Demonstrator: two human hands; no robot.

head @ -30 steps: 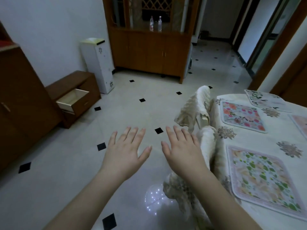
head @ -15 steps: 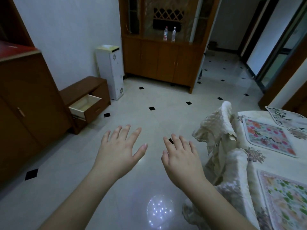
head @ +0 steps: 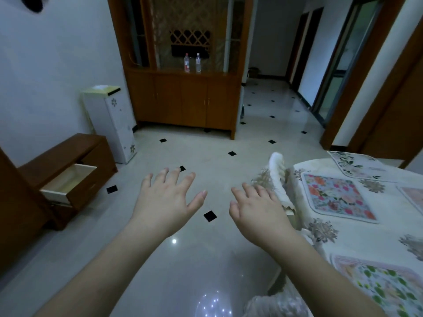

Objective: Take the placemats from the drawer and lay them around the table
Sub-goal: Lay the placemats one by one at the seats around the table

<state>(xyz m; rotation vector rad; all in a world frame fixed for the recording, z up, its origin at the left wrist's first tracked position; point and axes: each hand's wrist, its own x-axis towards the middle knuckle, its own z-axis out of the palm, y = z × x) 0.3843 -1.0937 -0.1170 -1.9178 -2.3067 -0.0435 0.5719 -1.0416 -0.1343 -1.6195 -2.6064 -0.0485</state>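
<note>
Left hand (head: pixel 166 202): palm down, fingers spread, holding nothing, over bare floor. Right hand (head: pixel 257 213): the same, fingers loosely splayed, beside the covered chair (head: pixel 278 179) without clearly touching it. Drawer (head: pixel 68 181): pulled out at left; its inside shows pale, contents unclear. Placemats: floral one (head: pixel 336 197) flat on the table (head: pixel 343 236); three others cut off by the frame edge.
</note>
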